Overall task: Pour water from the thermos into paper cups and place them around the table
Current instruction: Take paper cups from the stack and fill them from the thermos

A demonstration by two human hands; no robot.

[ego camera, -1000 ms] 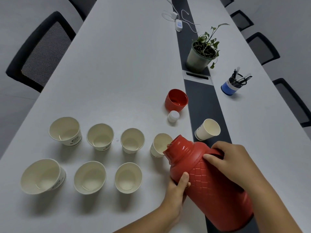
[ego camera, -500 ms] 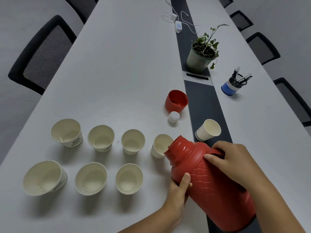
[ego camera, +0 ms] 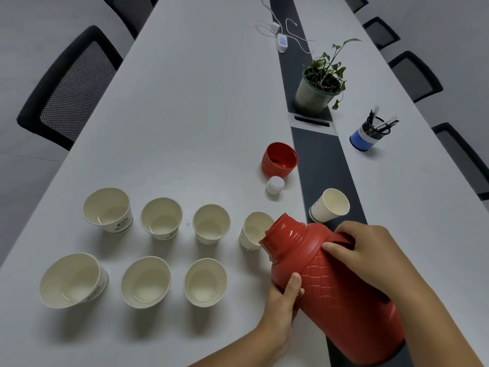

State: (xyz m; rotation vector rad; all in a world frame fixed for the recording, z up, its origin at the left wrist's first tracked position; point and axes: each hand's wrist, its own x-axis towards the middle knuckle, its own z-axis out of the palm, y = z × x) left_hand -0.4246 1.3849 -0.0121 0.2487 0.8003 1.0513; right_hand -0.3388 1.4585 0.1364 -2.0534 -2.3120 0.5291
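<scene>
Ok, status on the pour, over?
Left hand grips thermos body, right hand on handle. Thermos tilted, mouth at fourth back-row cup. Lone cup beyond the thermos, apart.

A potted plant (ego camera: 318, 87) stands on the dark strip (ego camera: 320, 165) down the middle of the white table (ego camera: 190, 102), with a white charger and cable (ego camera: 281, 42) beyond it. A blue pen holder (ego camera: 369, 135) sits to the plant's right, and black chairs (ego camera: 70, 86) line both sides.

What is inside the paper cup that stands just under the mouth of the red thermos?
The cup shows a pale inner wall and what may be a little water at the bottom. The thermos mouth covers its right rim, so the level there stays hidden.
</scene>
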